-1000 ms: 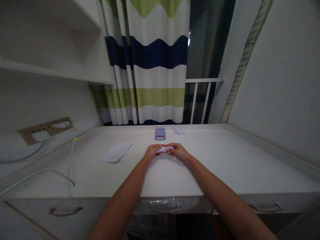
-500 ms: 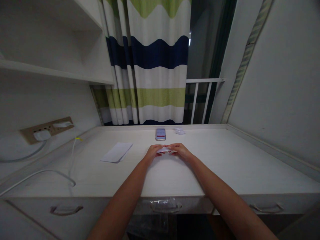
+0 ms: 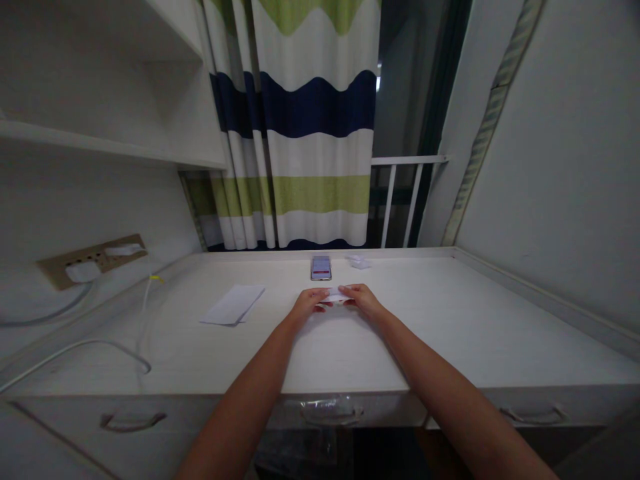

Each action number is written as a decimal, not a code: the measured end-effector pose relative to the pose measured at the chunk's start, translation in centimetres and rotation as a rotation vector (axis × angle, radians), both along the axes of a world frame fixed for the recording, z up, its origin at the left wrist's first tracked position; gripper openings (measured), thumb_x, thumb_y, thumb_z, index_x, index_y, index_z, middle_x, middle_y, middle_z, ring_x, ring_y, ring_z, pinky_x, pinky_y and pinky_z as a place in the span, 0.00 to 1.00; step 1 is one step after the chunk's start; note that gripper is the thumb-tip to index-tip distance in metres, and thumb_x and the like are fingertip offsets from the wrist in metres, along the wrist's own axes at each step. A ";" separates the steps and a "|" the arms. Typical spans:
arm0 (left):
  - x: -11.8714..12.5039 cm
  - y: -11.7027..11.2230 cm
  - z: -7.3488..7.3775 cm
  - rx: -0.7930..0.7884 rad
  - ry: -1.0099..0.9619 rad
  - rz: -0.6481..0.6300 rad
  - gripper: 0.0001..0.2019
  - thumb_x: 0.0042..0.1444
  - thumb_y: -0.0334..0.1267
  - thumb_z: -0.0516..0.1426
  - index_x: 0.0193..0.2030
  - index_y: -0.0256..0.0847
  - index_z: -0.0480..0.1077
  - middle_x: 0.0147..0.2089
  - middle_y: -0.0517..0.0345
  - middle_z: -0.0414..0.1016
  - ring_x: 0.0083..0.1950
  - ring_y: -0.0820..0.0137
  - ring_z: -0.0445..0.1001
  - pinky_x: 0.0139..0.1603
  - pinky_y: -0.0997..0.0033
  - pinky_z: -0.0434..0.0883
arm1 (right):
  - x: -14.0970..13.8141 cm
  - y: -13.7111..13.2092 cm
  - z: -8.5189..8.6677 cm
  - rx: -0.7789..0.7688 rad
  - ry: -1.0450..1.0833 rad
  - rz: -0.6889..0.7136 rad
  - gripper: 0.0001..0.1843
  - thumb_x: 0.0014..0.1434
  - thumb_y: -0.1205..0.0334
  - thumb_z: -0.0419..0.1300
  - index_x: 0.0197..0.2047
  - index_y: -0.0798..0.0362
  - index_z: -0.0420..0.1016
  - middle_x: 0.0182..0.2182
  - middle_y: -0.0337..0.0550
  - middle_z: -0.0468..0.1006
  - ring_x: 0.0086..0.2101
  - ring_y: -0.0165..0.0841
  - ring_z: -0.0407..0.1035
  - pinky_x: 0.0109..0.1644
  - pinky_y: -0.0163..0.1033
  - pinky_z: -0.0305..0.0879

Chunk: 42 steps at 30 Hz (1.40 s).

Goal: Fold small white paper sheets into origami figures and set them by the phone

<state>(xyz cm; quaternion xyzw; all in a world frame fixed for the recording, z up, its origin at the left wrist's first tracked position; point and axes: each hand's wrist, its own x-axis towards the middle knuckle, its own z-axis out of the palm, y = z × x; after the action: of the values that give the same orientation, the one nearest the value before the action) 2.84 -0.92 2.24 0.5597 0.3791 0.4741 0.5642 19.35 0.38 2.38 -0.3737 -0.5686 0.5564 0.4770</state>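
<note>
A small folded piece of white paper [image 3: 335, 294] is held between my two hands over the middle of the desk. My left hand [image 3: 309, 304] pinches its left end, thumb on top and fingers beneath. At the right end, my right hand [image 3: 363, 297] grips it the same way. Parts of the paper are covered by the fingers. Just beyond the hands lies a phone [image 3: 321, 268] with its screen lit. A folded white paper shape [image 3: 359, 261] rests to the right of the phone.
White paper sheets [image 3: 233, 305] lie on the desk [image 3: 345, 360] to the left of my hands. A white cable [image 3: 105, 342] runs over the desk's left side from the wall sockets [image 3: 93, 259]. A striped curtain [image 3: 320, 160] hangs behind the desk.
The thumbs have moved apart, so more of the paper's middle shows between them. The phone, the sheets and the folded shape stay where they were.
</note>
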 end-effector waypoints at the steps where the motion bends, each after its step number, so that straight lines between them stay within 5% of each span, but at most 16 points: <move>1: 0.0 0.0 0.0 0.005 -0.001 0.009 0.20 0.38 0.45 0.60 0.37 0.34 0.72 0.35 0.49 0.74 0.29 0.72 0.71 0.25 0.76 0.63 | 0.0 0.0 0.0 0.001 0.005 -0.003 0.17 0.37 0.50 0.64 0.24 0.58 0.75 0.23 0.42 0.74 0.24 0.26 0.65 0.27 0.31 0.61; 19: 0.0 0.2 0.3 0.082 -0.025 0.184 0.21 0.38 0.46 0.61 0.38 0.34 0.72 0.35 0.50 0.75 0.27 0.71 0.73 0.25 0.76 0.66 | 0.1 0.1 0.5 0.049 0.049 -0.120 0.17 0.35 0.50 0.64 0.21 0.57 0.73 0.20 0.40 0.72 0.24 0.27 0.64 0.30 0.34 0.62; 35: 0.0 0.9 -0.2 0.078 -0.050 0.217 0.18 0.34 0.49 0.61 0.20 0.32 0.70 0.23 0.57 0.70 0.27 0.74 0.67 0.27 0.75 0.69 | 0.5 0.3 0.6 0.123 -0.015 -0.116 0.19 0.35 0.48 0.63 0.16 0.58 0.70 0.14 0.35 0.65 0.19 0.24 0.57 0.25 0.32 0.55; 42: 0.3 0.3 0.1 0.076 -0.058 0.179 0.19 0.32 0.46 0.63 0.30 0.33 0.73 0.30 0.54 0.73 0.31 0.71 0.69 0.27 0.75 0.69 | 0.1 0.2 0.0 0.174 -0.053 -0.134 0.19 0.37 0.48 0.62 0.18 0.58 0.70 0.15 0.36 0.66 0.19 0.24 0.58 0.24 0.32 0.53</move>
<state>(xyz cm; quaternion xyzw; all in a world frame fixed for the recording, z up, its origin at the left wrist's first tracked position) 3.14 -0.58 2.30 0.5306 0.3928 0.5526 0.5087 19.47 0.55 2.41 -0.3824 -0.6011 0.4617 0.5284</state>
